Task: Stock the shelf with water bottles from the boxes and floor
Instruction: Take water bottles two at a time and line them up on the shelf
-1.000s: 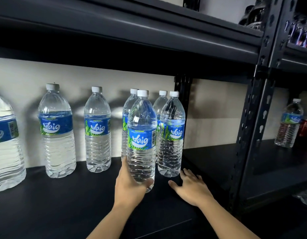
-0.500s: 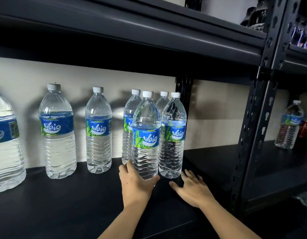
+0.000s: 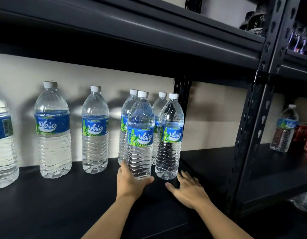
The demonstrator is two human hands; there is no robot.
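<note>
1. Shelf (image 3: 45, 209): dark board, stocked along the back wall with upright water bottles; the front strip is bare.
2. Front bottle (image 3: 140, 135): upright, base on or just above the shelf, I cannot tell which; it stands in front of one back-row bottle and just beside its right neighbour (image 3: 170, 137).
3. Left hand (image 3: 130, 182): wrapped round the foot of the front bottle, thumb on its right side, fingers hidden behind it.
4. Right hand (image 3: 187, 188): flat on the shelf, fingers spread, holding nothing, just in front of the right neighbour.
5. Step in hand, by judgement: seating this bottle in a second row at the right end of the bay.
6. Next move, by judgement: nudge it square with its neighbour, let go without tipping it, then fetch another bottle; boxes and floor are out of view.
7. Adjoining bay: one bottle (image 3: 285, 128) and red cans (image 3: 306, 137), well apart from the hands.
</note>
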